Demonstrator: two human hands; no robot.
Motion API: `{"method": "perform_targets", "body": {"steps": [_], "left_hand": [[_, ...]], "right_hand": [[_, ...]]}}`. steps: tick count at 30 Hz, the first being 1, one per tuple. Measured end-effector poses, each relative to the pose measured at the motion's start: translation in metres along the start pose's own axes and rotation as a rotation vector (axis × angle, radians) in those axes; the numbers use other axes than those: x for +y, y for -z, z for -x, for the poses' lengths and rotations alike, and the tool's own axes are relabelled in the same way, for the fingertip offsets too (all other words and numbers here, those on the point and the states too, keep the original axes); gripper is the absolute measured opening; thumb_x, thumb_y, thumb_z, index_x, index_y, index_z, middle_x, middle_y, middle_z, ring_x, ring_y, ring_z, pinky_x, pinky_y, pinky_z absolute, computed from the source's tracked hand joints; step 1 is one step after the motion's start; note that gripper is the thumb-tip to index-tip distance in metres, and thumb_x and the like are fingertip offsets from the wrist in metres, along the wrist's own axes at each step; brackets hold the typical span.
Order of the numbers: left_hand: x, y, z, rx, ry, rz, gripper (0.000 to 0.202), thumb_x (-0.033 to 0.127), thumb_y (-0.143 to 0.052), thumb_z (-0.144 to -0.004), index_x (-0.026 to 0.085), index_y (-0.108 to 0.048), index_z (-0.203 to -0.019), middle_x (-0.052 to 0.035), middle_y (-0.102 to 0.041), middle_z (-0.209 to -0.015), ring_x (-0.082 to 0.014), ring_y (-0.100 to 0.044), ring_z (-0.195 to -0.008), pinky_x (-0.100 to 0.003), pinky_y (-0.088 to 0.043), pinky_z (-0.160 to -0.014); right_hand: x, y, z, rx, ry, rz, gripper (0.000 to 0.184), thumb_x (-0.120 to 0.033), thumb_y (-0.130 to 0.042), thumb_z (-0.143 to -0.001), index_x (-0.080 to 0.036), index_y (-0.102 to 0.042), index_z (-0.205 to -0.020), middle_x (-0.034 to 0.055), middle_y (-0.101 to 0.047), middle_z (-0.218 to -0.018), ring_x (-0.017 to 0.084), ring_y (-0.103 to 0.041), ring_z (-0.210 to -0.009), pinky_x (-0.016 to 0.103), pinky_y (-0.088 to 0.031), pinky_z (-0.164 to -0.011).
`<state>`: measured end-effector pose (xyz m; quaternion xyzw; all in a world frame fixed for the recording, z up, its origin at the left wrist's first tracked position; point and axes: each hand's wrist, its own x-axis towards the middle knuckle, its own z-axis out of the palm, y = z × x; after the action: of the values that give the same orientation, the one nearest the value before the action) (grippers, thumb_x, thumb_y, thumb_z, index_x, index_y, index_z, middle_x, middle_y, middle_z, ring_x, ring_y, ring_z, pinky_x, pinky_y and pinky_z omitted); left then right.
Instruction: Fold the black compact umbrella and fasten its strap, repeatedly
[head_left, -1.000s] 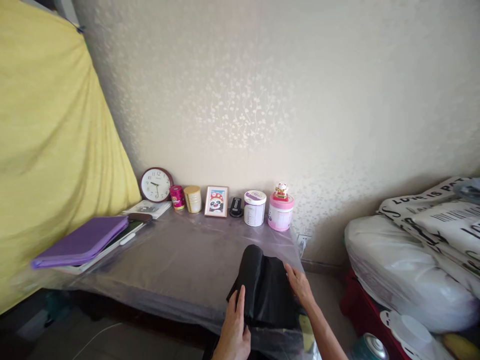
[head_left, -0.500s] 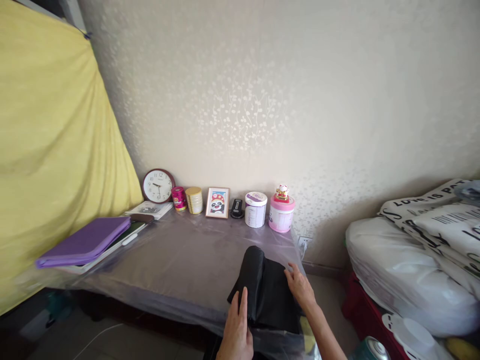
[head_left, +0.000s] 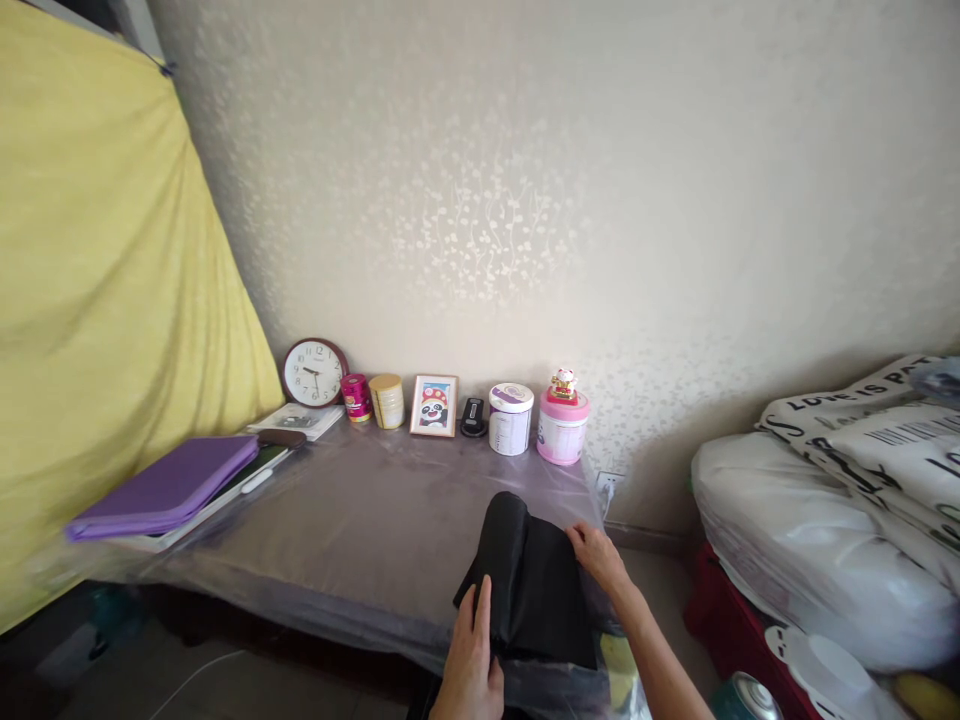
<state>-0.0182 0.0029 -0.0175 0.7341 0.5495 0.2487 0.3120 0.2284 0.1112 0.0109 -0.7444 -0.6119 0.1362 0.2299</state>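
Note:
A black roll [head_left: 501, 565], which looks like thin plastic bags, lies at the table's front right corner. Its loose flat sheet [head_left: 551, 600] spreads out to the right and reaches the table's edge. My left hand [head_left: 476, 650] grips the near end of the roll, fingers along its left side. At the sheet's far right edge, my right hand [head_left: 596, 553] is closed in a pinch on the black material. The fingertips of that hand are partly hidden.
Along the wall on the table [head_left: 337, 530] stand a clock [head_left: 315, 372], picture frame [head_left: 434, 406], white tub [head_left: 511, 425] and pink tub [head_left: 562, 440]. A purple folder [head_left: 165, 485] lies left. Bagged bedding [head_left: 810, 540] and a spray can [head_left: 746, 697] are at right.
My right hand's fingers have closed onto the sheet's right edge, where they were more spread before. My left hand stays at the roll, and the view has shifted slightly.

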Motion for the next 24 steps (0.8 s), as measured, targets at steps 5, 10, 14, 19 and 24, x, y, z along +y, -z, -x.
{"method": "perform_targets", "body": {"steps": [5, 10, 14, 19, 24], "left_hand": [[-0.001, 0.001, 0.000, 0.019, 0.006, 0.033, 0.086, 0.001, -0.038, -0.063, 0.015, -0.003, -0.140, -0.0091, -0.017, -0.145, -0.0164, -0.017, -0.133, -0.027, -0.018, -0.108], [0.008, 0.003, 0.002, 0.005, 0.023, -0.028, 0.088, 0.000, -0.040, -0.061, 0.014, -0.004, -0.140, -0.0090, -0.014, -0.146, -0.0177, -0.016, -0.134, -0.026, -0.018, -0.107], [0.013, 0.004, 0.003, -0.005, 0.066, -0.086, 0.092, -0.002, -0.041, -0.057, 0.014, -0.004, -0.140, -0.0102, -0.014, -0.147, -0.0193, -0.017, -0.133, -0.028, -0.018, -0.107], [0.005, -0.002, 0.002, -0.004, 0.010, -0.118, 0.094, -0.001, -0.041, -0.058, 0.016, 0.001, -0.140, -0.0107, -0.011, -0.147, -0.0212, -0.016, -0.134, -0.032, -0.020, -0.107], [0.003, -0.007, 0.002, 0.008, 0.001, -0.169, 0.094, -0.001, -0.041, -0.056, 0.013, 0.001, -0.140, -0.0123, -0.010, -0.147, -0.0214, -0.016, -0.134, -0.033, -0.021, -0.107]], "right_hand": [[0.003, -0.004, 0.022, 0.006, -0.107, -0.099, 0.039, -0.048, -0.037, -0.080, -0.019, -0.062, -0.069, 0.0051, -0.066, -0.066, 0.019, -0.062, -0.066, 0.026, -0.042, -0.060], [-0.008, -0.012, 0.046, 0.119, -0.108, -0.295, 0.037, -0.052, -0.043, -0.073, -0.020, -0.059, -0.070, 0.0037, -0.064, -0.064, 0.021, -0.061, -0.068, 0.029, -0.042, -0.061], [-0.021, -0.005, 0.055, 0.148, -0.043, -0.398, 0.039, -0.053, -0.040, -0.074, -0.020, -0.059, -0.069, 0.0026, -0.063, -0.063, 0.020, -0.060, -0.066, 0.028, -0.043, -0.060], [-0.040, 0.008, 0.051, 0.147, -0.009, -0.493, 0.043, -0.054, -0.042, -0.075, -0.017, -0.064, -0.078, 0.0028, -0.065, -0.068, 0.021, -0.060, -0.069, 0.027, -0.044, -0.060], [-0.069, 0.007, 0.044, 0.135, 0.068, -0.569, 0.045, -0.055, -0.042, -0.075, -0.016, -0.063, -0.079, 0.0035, -0.065, -0.068, 0.020, -0.059, -0.068, 0.027, -0.044, -0.060]]}}
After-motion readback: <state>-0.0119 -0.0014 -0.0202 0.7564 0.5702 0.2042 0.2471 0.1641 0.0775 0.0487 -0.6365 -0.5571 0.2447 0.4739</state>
